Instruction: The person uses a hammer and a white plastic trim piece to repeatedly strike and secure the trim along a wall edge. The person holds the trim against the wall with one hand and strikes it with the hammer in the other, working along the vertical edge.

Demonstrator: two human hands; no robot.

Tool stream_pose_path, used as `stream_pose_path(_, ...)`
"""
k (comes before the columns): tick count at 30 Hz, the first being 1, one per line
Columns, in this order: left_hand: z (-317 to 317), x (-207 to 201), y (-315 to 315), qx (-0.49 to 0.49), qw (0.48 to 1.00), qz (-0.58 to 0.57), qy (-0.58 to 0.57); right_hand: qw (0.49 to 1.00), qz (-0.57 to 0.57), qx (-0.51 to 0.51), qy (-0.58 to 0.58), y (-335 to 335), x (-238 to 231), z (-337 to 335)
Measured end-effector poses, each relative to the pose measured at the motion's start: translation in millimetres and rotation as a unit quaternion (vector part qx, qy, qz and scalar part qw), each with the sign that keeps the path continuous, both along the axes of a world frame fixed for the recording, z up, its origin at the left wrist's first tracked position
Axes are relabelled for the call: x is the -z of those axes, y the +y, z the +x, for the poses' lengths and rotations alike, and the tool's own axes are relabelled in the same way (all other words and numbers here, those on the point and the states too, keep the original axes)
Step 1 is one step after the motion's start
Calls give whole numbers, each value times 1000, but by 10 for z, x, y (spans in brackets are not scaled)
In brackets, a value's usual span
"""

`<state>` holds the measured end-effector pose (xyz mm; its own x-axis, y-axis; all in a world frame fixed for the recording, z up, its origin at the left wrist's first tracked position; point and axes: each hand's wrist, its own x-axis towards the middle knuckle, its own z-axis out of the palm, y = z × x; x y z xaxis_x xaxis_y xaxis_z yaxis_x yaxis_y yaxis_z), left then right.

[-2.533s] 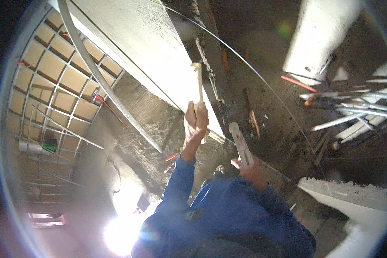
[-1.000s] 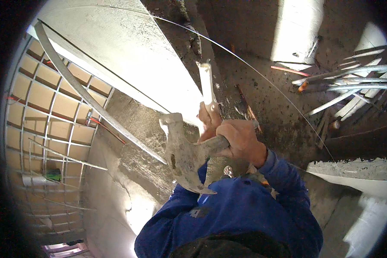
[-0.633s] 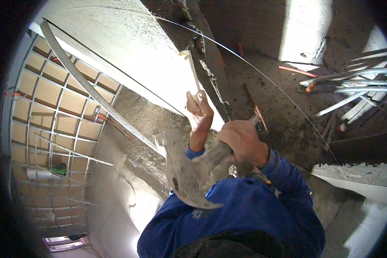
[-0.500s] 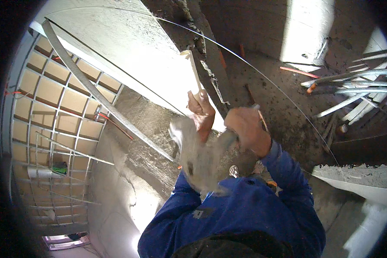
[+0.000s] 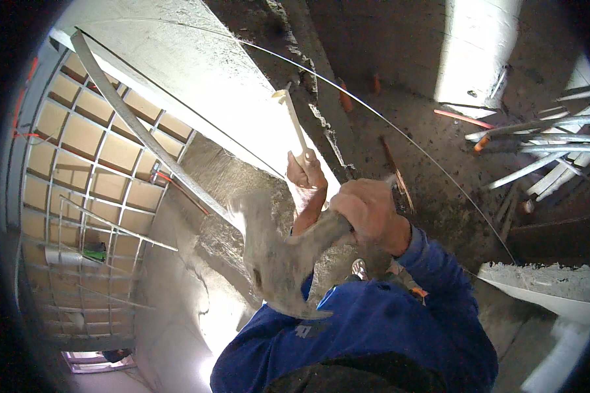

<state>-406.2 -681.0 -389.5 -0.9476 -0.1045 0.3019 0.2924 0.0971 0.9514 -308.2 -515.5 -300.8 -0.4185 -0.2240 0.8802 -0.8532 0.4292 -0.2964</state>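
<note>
My left hand (image 5: pixel 307 187) is closed around the lower end of a cream-coloured strip (image 5: pixel 293 124) that looks like a narrow channel. The strip stands up along the edge of a pale slab (image 5: pixel 177 72). In my right hand (image 5: pixel 372 213) is the handle of a grey, dust-coated claw hammer (image 5: pixel 269 259). Its large head is close to the camera, left of and below the hand, and slightly blurred. The claw curves down in front of my blue sleeve. The hammer covers part of my left forearm and does not appear to touch the strip.
A thin wire (image 5: pixel 400 130) crosses from upper left to lower right. On the left, a long pale bar (image 5: pixel 137 134) slants past a metal grid (image 5: pixel 92 150) over tan panels. Several pipes (image 5: pixel 557 139) lie heaped at the right. A rough concrete ledge (image 5: pixel 550 281) stands lower right.
The hammer head has swung slightly left and shows more sharply. My right hand has dropped a little. My left hand still grips the strip in nearly the same place.
</note>
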Motion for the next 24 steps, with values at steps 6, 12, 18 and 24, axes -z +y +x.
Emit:
stream_pose_path(6, 143, -261, 148, -60, 994, -37, 78, 999, 20, 4, 44, 9, -224, -40)
stream_pose_path(12, 89, -238, 158, -84, 981, -114, 132, 998, 10, -42, 43, 18, -208, 48)
stream_pose_path(18, 2, -120, 41, -95, 920, -287, 252, 986, 76, 130, -77, 55, -171, -310)
stream_pose_path(24, 128, 69, -19, -57, 914, -333, 226, 974, -13, 109, -196, 37, 198, -146)
